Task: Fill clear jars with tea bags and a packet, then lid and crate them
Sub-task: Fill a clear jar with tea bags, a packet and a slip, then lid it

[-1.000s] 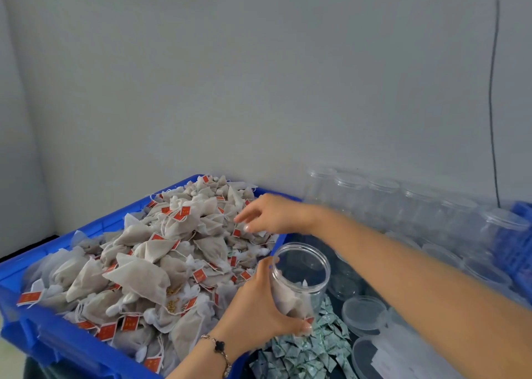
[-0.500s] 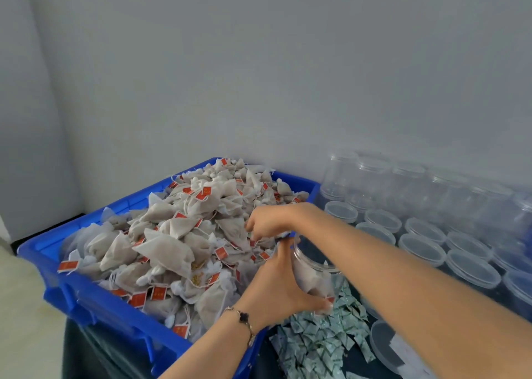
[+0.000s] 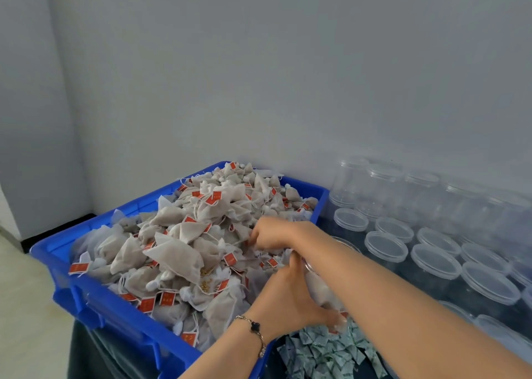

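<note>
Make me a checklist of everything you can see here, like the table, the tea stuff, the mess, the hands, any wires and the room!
Surface: dark table, mostly covered.
Job's things: blue crate heaped with tea bags; clear jar with some bags inside; green-printed packets piled near the front edge; rows of lidded jars on the right.
Clutter: nothing seen.
Hands: left hand grips the clear jar; right hand curls into the tea bags by the jar's mouth.
Cables: nothing seen.
Surroundings: plain grey wall; pale floor on the left.
</note>
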### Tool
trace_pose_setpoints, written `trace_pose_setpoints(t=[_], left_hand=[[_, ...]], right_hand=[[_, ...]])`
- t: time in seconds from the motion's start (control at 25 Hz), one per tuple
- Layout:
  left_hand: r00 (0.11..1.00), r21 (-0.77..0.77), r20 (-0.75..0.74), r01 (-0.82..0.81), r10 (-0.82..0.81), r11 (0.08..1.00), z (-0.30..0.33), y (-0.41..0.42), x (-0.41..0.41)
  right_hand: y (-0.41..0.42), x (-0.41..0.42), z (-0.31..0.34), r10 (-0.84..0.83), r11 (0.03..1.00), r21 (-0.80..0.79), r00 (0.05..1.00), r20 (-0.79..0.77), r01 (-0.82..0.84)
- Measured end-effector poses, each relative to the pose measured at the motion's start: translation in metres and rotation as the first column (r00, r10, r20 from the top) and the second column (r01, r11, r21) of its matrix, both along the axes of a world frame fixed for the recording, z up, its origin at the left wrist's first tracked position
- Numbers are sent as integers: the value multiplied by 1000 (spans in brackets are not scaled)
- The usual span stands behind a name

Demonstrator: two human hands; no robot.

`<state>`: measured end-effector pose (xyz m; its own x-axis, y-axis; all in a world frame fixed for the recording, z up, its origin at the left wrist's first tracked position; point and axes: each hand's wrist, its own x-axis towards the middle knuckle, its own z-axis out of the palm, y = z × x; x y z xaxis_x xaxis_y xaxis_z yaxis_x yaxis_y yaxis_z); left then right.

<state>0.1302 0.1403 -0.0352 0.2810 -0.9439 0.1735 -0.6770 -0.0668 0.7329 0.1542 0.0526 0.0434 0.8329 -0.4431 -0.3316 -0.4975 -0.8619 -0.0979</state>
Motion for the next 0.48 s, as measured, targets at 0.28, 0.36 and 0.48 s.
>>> trace_pose_setpoints(t=[0.28,0.36,0.48], left_hand=[[963,-79,-268,-12,-10,997,6,5,-3],[963,-86,-271,-16,-8,996,8,5,-3],[965,-95,-263,-9,-16,995,7,5,-4]], right_hand=[[-1,-74,70,-59,986,-71,706,706,153],[1,-106,81,-92,983,-32,648,756,178],[2,-141,83,-134,972,-21,628,767,233]])
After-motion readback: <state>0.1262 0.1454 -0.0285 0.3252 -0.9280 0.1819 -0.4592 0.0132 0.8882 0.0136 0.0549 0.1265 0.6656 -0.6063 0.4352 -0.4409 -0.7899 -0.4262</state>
